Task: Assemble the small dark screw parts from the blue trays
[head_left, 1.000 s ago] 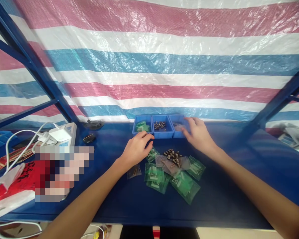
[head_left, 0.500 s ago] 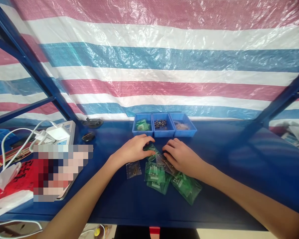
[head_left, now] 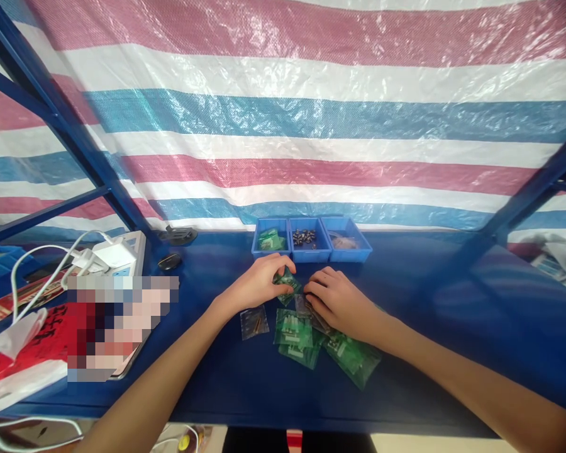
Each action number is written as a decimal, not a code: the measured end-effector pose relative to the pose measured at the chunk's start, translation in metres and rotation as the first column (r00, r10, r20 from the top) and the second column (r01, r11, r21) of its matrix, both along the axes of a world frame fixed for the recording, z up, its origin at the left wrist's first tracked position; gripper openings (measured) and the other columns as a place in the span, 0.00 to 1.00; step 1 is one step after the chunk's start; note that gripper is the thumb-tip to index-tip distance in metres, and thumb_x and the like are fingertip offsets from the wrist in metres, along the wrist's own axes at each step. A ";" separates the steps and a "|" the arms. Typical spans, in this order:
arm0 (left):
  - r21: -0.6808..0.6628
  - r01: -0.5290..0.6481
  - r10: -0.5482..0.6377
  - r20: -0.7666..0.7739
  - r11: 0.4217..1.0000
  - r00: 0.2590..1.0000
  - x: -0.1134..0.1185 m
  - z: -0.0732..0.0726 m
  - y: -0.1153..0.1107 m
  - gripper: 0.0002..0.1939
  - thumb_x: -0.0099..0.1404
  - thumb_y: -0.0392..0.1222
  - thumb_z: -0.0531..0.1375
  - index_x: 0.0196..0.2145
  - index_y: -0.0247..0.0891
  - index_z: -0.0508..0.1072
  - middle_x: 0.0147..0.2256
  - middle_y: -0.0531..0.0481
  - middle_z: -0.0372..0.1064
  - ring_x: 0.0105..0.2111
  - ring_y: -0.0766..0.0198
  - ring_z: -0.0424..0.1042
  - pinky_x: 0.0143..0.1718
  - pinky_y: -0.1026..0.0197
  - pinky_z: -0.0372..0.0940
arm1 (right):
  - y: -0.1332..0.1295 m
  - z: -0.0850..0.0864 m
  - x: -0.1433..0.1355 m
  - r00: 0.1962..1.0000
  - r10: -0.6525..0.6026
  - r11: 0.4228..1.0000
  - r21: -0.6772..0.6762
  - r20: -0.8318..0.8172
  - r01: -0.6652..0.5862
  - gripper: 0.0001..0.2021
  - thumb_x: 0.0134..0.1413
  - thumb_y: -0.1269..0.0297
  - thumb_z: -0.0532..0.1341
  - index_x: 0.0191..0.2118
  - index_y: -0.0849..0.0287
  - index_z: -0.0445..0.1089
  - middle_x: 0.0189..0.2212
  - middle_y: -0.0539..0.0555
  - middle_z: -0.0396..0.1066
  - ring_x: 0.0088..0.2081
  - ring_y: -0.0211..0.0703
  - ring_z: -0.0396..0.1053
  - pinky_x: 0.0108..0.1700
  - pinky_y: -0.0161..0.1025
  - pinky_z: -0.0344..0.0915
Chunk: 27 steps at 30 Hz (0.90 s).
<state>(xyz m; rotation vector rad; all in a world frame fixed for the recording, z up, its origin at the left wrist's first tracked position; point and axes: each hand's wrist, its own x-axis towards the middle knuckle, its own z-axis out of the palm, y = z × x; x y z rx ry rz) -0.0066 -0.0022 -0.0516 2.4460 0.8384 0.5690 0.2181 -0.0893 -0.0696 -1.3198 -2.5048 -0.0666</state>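
- A striped plastic sheet (head_left: 311, 119) in red, white and blue hung behind a blue table (head_left: 429, 390).
- Three blue bins (head_left: 310, 256) stood in a row near the table's far edge: green packets (head_left: 270, 240) in the left one, small metal parts (head_left: 304, 238) in the middle one, clear plastic bags (head_left: 343, 241) in the right one.
- The left hand (head_left: 257, 283) was at a small green bag (head_left: 287, 282) in front of the left bin, thumb and fingers apart on either side of it; whether they pinched it could not be told.
- The right hand (head_left: 337, 302) lay over the pile just beside, fingers curled; their grip was hidden.
- Nearer the person lay larger green bags (head_left: 295, 330), with a clear bag of brass-coloured pins (head_left: 255, 323) to their left.
- A black mouse (head_left: 170, 262) rested farther left.
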 end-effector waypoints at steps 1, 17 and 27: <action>0.003 -0.015 0.015 0.025 1.000 1.000 0.000 0.001 0.000 0.12 0.63 0.42 0.67 0.44 0.42 0.74 0.35 0.54 0.63 0.32 0.64 0.67 0.32 0.64 0.59 | 0.000 0.000 0.000 1.000 0.006 1.000 -0.003 -0.004 -0.006 0.12 0.72 0.65 0.51 0.43 0.59 0.72 0.41 0.58 0.70 0.43 0.51 0.65 0.43 0.47 0.61; -0.276 -0.024 0.173 0.529 0.961 0.831 0.020 0.005 -0.019 0.08 0.69 0.44 0.61 0.37 0.37 0.70 0.27 0.56 0.54 0.26 0.69 0.56 0.28 0.66 0.54 | 0.002 0.004 0.004 0.962 0.024 0.980 0.196 -0.272 0.031 0.19 0.68 0.66 0.57 0.61 0.60 0.59 0.47 0.62 0.73 0.48 0.56 0.70 0.45 0.51 0.70; -0.238 0.027 0.100 0.504 0.971 0.858 0.023 -0.001 -0.022 0.08 0.72 0.44 0.59 0.39 0.37 0.74 0.29 0.54 0.59 0.28 0.68 0.59 0.31 0.64 0.57 | 0.002 0.009 0.007 0.952 0.096 0.932 0.363 -0.290 0.017 0.07 0.67 0.72 0.57 0.48 0.58 0.68 0.34 0.56 0.71 0.35 0.49 0.67 0.38 0.45 0.66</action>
